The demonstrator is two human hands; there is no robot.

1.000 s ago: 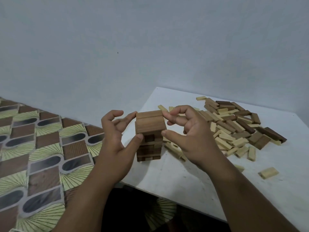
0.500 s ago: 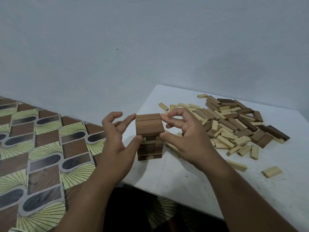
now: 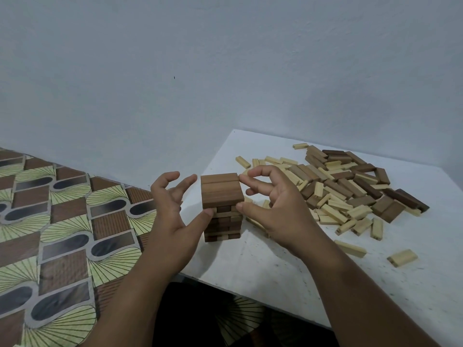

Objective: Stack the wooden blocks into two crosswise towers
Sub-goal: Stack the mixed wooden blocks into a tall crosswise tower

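A tower of dark wooden blocks (image 3: 221,194), laid crosswise in several layers, stands near the left edge of the white table (image 3: 275,271). My left hand (image 3: 175,221) is at its left side, thumb tip touching the front left corner, the other fingers spread and just off the top layer. At the tower's right side is my right hand (image 3: 275,209), thumb tip on the front right corner and index fingertip against the top layer's back right end. Neither hand holds a block. To the right lies a heap of loose dark and light blocks (image 3: 350,191).
Two light blocks (image 3: 350,247) (image 3: 402,257) lie apart from the heap, nearer the table's front. The table's left edge runs close beside the tower, with patterned floor (image 3: 62,221) below it. A plain wall stands behind.
Both hands stay at the tower's sides. My left fingers have eased slightly away from the top layer. The view has shifted a little.
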